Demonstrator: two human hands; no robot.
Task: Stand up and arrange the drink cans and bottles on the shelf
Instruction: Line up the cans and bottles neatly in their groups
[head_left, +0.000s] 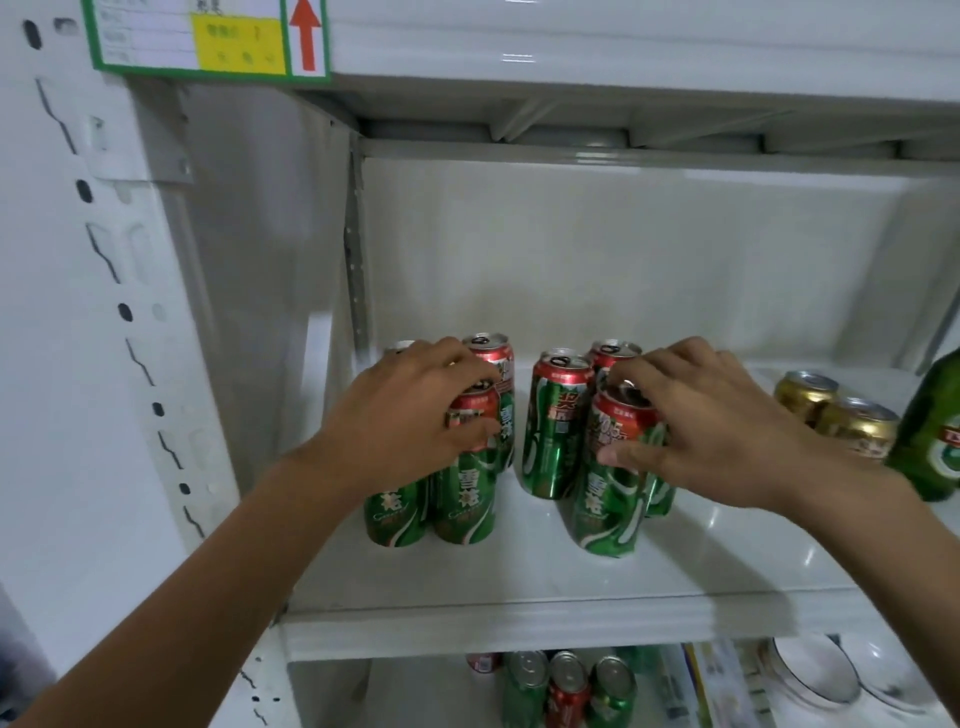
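Observation:
Several green cans with red tops stand upright on the white shelf. My left hand grips the top of a front green can in the left cluster, with another can beside it and one behind. My right hand is closed around the top of the front green can in the right cluster, which leans slightly. One more green can stands between the two clusters. Two gold cans and a green bottle stand at the right.
The shelf's left upright with slots is close to my left arm. A shelf board with a green-framed label hangs overhead. On the shelf below are more cans and white bowls.

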